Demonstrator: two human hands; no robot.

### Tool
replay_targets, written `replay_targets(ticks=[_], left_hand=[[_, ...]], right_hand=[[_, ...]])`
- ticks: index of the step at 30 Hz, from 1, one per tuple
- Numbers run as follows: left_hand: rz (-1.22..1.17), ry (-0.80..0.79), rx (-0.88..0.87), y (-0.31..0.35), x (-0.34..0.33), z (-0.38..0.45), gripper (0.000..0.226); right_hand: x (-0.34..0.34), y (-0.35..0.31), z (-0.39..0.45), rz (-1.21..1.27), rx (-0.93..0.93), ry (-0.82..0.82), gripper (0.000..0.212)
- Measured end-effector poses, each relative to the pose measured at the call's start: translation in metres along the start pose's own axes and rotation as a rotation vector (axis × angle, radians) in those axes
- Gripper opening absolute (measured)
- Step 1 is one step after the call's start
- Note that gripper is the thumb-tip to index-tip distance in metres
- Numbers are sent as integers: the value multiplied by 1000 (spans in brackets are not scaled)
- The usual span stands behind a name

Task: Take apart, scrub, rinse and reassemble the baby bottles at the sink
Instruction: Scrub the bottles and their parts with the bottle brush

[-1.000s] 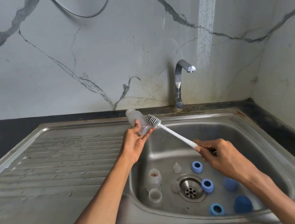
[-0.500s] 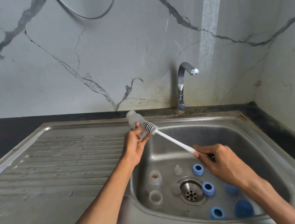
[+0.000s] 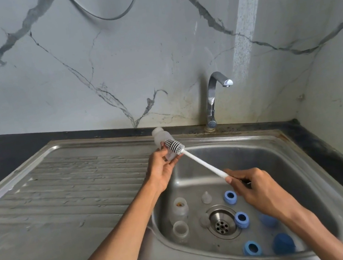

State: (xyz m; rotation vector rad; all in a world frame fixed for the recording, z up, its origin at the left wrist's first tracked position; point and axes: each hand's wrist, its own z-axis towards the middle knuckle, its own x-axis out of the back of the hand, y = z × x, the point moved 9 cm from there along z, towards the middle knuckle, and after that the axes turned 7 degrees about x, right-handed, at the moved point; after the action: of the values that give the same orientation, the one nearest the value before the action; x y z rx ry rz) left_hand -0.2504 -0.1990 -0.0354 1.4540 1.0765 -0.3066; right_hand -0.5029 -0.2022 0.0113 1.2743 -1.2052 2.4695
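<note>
Since a second ago the grey-and-white bristled bottle brush on its long white plastic handle [image 3: 192, 160] has slid forward, so that its head now lies against the side of the small translucent plastic baby bottle [image 3: 163, 143] rather than at its lower end. The left hand [image 3: 162, 168] curls its fingers and thumb round the bottle's lower part, holding it above the far-left corner of the stainless-steel sink basin [image 3: 258, 161], its closed end tipped up and away toward the wall. The right hand [image 3: 256, 188] is closed round the handle's near end, over the basin's middle. The handle runs from that hand up and left to the bottle, so the brush's long axis nearly matches the bottle's; I'd say the head must come back to the mouth, hidden by the left hand, to get inside. On the basin floor round the round metal drain [image 3: 222, 222] lie two more clear bottles, clear teats, blue screw rings [image 3: 241, 219] and blue caps.
</note>
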Motion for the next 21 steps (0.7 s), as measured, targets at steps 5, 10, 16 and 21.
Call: replay_targets(ticks=[5,10,16,21], left_hand=[[54,-90,35,-11,-18,-12,18],[197,-186,135,-45,-41,-20,29],[7,-98,21,1,-14,-5,17],[89,-117,73,-9,-14,-7,19]], right_hand=[[8,0,1,19,-16,47,27],[14,4,0,96,-55,133,28],[3,-2,0,71,-6,30,24],[7,2,-1,50,-30,53,26]])
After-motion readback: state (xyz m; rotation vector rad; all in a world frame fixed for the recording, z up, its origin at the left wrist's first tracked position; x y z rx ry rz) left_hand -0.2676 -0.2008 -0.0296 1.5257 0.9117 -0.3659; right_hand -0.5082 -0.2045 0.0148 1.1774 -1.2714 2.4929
